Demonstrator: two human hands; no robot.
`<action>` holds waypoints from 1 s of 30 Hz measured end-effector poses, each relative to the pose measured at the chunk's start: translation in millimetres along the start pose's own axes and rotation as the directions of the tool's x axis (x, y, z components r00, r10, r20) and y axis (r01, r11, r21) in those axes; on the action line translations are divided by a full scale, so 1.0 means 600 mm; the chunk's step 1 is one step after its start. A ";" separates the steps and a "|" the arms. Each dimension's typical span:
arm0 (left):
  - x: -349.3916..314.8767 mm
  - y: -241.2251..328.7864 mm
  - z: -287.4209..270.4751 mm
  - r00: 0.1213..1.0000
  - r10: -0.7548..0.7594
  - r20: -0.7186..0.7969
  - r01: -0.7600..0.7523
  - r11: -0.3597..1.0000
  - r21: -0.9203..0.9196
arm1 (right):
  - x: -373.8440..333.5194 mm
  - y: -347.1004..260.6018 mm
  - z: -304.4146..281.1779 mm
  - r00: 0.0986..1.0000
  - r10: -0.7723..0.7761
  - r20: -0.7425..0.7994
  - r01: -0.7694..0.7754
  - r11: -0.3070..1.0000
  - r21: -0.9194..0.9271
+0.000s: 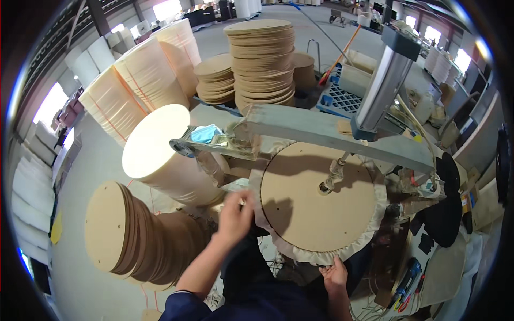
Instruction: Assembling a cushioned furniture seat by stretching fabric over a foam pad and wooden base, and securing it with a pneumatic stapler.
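Observation:
In front of me lies a round tan fibreboard disc with a ring of off-white gathered fabric around its edge. A metal rod from the press arm above meets the disc near its middle. My right hand is closed at the near edge of the ring, pinching the fabric rim. Beside the ring's left side is my left hand, its fingers curled but smeared by motion. Whether it touches the fabric, or holds anything, I cannot tell.
A grey beam with a silver cylinder crosses over the disc. Tan discs are stacked at left and behind. A large white roll stands at left. Blue-handled tools lie at lower right.

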State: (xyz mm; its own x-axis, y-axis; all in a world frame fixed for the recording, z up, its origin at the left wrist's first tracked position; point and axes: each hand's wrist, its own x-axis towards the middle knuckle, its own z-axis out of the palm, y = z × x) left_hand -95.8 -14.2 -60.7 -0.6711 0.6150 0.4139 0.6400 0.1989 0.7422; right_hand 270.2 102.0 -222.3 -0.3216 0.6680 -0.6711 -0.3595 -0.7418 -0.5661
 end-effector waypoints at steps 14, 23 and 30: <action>0.220 -0.009 -0.054 0.800 0.480 -0.359 -0.285 0.832 0.475 | -0.038 -0.018 0.052 0.997 -0.080 0.014 0.082 0.986 -0.143; -0.152 0.029 0.162 0.870 0.161 0.466 -0.079 0.978 -0.191 | -0.047 -0.025 0.036 0.992 -0.122 0.030 0.126 0.965 -0.232; -0.239 0.089 0.225 0.652 0.458 0.605 -0.542 0.839 -0.050 | -0.060 -0.022 0.047 0.997 -0.072 0.018 0.074 0.987 -0.139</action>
State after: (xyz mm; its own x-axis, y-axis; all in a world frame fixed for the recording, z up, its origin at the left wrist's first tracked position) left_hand 84.8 11.4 -151.6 0.0818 0.9534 0.2906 0.8819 -0.2050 0.4244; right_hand 261.5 89.6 -177.3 -0.3106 0.7208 -0.6197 -0.2568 -0.6913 -0.6754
